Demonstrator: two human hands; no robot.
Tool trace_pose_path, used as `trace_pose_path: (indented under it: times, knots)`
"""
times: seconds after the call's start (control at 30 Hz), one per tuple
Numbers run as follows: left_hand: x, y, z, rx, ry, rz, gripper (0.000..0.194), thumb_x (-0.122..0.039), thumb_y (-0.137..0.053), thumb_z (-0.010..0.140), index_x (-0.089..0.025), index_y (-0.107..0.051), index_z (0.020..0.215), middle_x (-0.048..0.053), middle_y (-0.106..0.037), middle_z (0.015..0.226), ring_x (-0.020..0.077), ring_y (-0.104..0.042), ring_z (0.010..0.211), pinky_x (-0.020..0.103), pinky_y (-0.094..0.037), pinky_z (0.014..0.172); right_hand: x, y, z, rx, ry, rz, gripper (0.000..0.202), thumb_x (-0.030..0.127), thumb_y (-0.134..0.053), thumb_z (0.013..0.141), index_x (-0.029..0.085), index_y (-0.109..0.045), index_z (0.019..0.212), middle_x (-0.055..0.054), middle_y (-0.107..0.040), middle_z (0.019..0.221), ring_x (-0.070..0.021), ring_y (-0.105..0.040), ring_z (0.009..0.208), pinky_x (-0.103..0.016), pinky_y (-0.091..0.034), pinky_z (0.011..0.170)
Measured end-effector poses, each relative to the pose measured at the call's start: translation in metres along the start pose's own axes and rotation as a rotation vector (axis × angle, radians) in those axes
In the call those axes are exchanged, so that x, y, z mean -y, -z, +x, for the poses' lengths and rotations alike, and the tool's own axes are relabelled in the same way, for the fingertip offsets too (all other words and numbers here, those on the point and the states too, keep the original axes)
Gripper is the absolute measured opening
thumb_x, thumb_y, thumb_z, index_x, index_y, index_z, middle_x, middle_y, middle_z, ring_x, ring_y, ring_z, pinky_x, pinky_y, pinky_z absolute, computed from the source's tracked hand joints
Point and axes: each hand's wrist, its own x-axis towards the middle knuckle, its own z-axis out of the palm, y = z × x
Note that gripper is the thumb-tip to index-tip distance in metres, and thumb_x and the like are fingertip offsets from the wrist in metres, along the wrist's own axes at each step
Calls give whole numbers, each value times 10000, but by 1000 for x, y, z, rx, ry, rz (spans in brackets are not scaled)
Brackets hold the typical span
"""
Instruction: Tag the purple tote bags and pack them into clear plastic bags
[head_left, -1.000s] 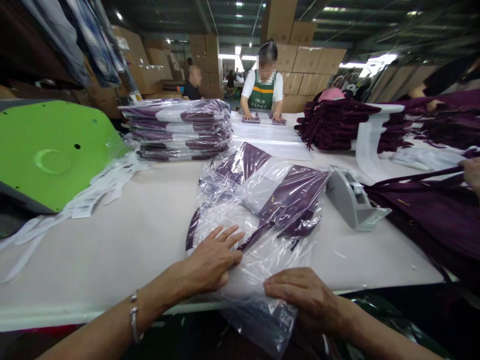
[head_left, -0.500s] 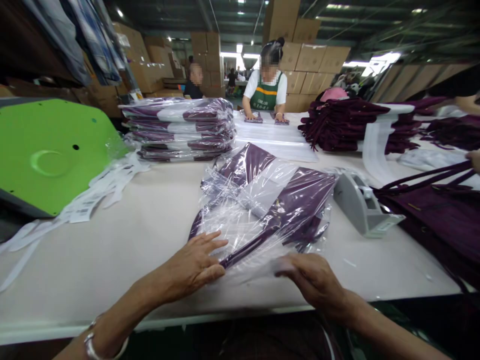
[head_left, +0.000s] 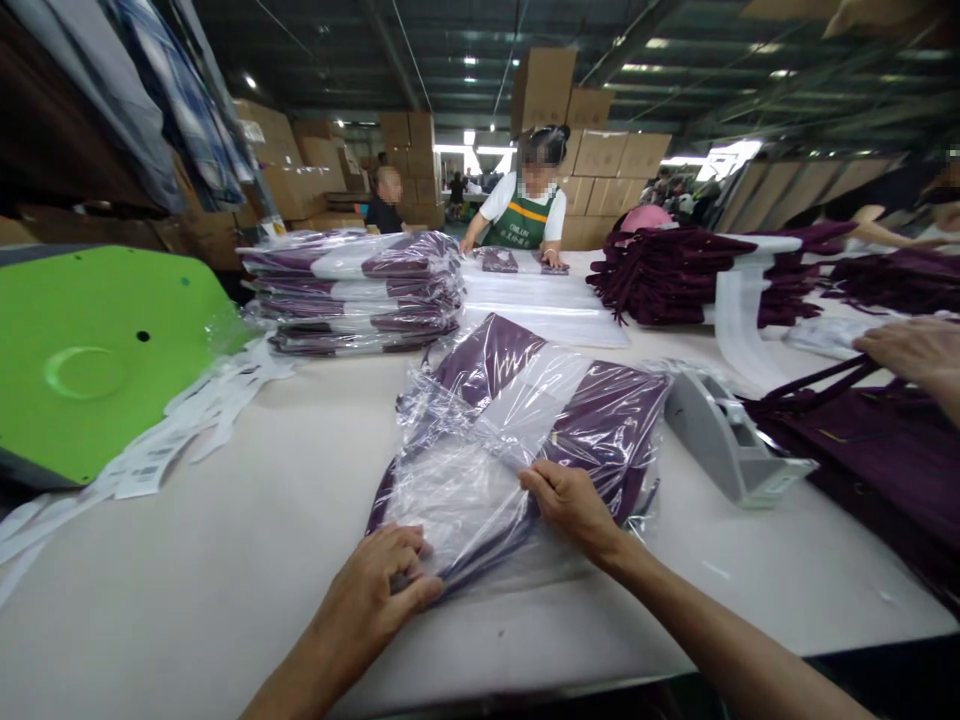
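The bag [head_left: 581,420] lay in clear film [head_left: 465,490] on the table [head_left: 225,560]. The right hand [head_left: 574,508] pinched the film; the left hand [head_left: 382,580] touched its near-left edge, grip indeterminable. The dispenser [head_left: 724,440] stood just right, the stack [head_left: 352,290] behind-left.

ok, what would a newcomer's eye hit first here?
Probably the bright green panel, far left. Then the shiny purple bundle at centre, right hand gripping its clear film, left hand at its near left edge. Behind it, to the left, a stack of wrapped purple goods.
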Motion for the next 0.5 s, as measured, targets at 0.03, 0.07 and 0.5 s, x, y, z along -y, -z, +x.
trace_pose_path:
  times: [0.03,0.07,0.5]
  knots:
    - [1,0,0,-11,10,-11,223,-386,-641,816,-236,-577,664,42,-744,1022,308,-590,1256,504,-379,1119,0,0,0,-6,-7,4,398,440,-460,972,200,-557,670,30,-509,588,-118,-473,573,-237,-308,595]
    - [1,0,0,-19,20,-16,231,-394,-639,814,-237,-573,657,40,-746,972,311,-591,1255,501,-373,1118,0,0,0,-13,-14,5,400,440,-459,973,200,-551,667,29,-511,592,-119,-474,577,-238,-305,597]
    - [-11,9,28,-46,153,356,352,-453,-640,821,-217,-548,576,14,-661,679,219,-625,757,327,-377,711,2,4,26,72,-158,22,388,352,-539,922,186,-518,572,18,-516,556,-117,-460,560,-240,-265,559]
